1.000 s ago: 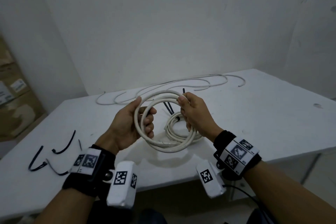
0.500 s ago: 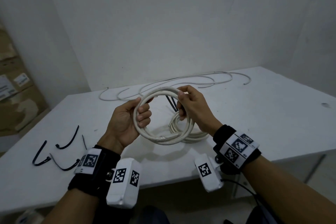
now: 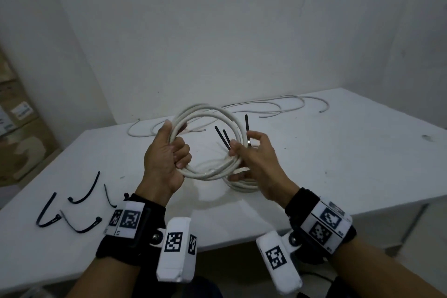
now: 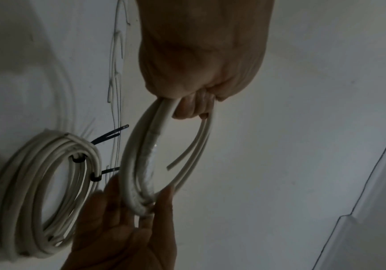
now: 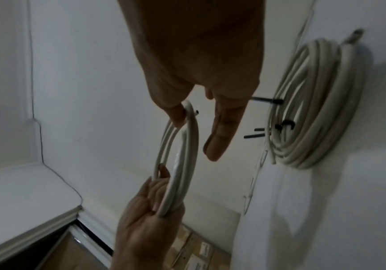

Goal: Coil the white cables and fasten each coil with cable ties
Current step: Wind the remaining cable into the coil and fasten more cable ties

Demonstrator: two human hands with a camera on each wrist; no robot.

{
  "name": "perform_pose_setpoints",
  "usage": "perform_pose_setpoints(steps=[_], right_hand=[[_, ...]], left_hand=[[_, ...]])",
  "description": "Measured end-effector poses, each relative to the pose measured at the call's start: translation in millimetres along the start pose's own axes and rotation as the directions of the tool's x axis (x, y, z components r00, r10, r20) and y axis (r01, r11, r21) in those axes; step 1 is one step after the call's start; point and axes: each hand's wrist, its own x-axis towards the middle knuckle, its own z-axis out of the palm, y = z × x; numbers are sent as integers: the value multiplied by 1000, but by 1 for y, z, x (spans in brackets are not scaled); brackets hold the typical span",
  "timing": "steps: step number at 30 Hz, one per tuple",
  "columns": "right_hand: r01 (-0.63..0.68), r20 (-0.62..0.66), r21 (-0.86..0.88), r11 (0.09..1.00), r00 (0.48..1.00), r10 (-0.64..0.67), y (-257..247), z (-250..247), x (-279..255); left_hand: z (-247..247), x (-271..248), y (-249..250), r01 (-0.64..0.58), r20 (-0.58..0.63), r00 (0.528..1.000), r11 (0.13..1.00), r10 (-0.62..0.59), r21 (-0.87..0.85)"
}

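A coil of white cable [image 3: 208, 113] hangs in the air above the table [image 3: 338, 164]. My left hand [image 3: 169, 152] grips its left side with the fingers curled round the strands. My right hand [image 3: 244, 152] is at the coil's right side with its fingers spread and nearly straight. In the right wrist view its thumb touches the coil [image 5: 182, 164] and the index finger [image 5: 219, 138] stands apart. A loose cable end [image 4: 178, 160] pokes inside the ring. A second white coil [image 3: 244, 186] lies on the table under my right hand, bound with black cable ties [image 3: 246, 126].
Several loose black cable ties [image 3: 84, 191] lie on the table's left part. A long uncoiled white cable [image 3: 266, 106] snakes along the back edge by the wall. Cardboard boxes [image 3: 21, 128] stand at the far left beside the table.
The held coil has turned more upright. My right hand has slid from the coil's top to its right side and loosened, fingers spreading. My left hand has closed tighter round the strands.
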Motion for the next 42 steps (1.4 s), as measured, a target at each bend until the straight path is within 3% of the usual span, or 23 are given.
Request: perform_pose_setpoints(steps=[5,10,15,17,20,25,28,32,42], right_hand=[[-157,146,202,967,981,129,9,23,-18],[-154,-2,425,892,985,171,20,40,-22],[-84,-223,504,860,949,223,19,39,-11],[-126,-194,572,810,940,283,16,35,-7],[-123,-133,638,760,955,265,16,29,-4],[-121,-67,653,748,974,215,9,16,-2],[-154,-40,593,791,975,220,9,12,-3],[-165,-78,477,864,970,228,11,9,-4],[-208,-47,336,919,970,237,15,3,-1]], left_hand=[[17,-5,-7,-118,-102,988,992,113,-48],[25,-12,-14,-160,-152,978,978,139,-133],[30,-28,-26,-30,-20,999,977,26,-211],[29,-33,-29,20,17,1000,980,-17,-198],[25,-38,-29,47,32,999,989,-43,-141],[18,-30,-10,60,-82,994,997,-65,-56],[20,-28,-2,95,-149,985,992,-83,77],[19,-32,-4,128,-136,985,972,-102,198],[5,-37,-1,184,-130,979,948,-155,261]])
